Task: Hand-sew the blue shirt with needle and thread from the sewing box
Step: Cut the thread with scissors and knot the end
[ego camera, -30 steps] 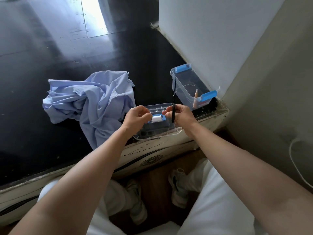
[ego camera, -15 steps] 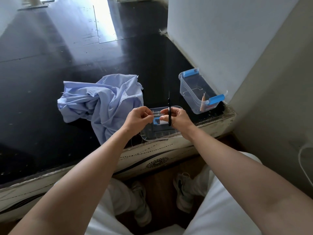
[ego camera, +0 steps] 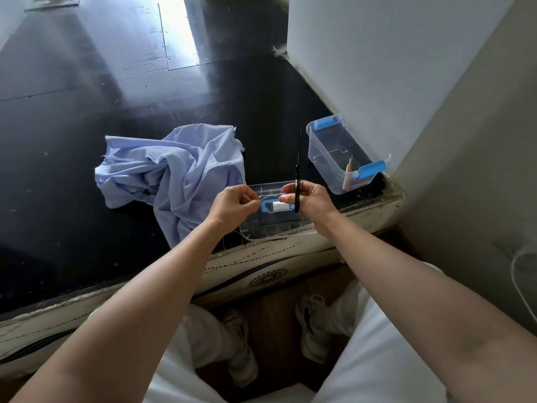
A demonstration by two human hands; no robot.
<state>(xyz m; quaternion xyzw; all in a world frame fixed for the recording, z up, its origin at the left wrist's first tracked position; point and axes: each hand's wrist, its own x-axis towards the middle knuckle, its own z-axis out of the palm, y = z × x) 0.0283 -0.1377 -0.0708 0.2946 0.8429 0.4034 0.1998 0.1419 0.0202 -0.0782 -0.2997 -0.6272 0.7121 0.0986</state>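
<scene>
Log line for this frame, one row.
left hand: pinches thread | right hand: holds scissors upright | spool: in lid | shirt: untouched

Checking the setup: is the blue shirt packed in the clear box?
No, the blue shirt lies crumpled on the dark table, left of the clear box.

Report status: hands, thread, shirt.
Left hand pinches thread. Right hand pinches thread, grips black tool upright. Blue shirt lies untouched beside them. Nothing blocking.

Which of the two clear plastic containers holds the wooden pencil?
The deep clear plastic tub with blue latches, on the right; the wooden pencil leans inside it. The flat, shallow clear tray has none.
</scene>
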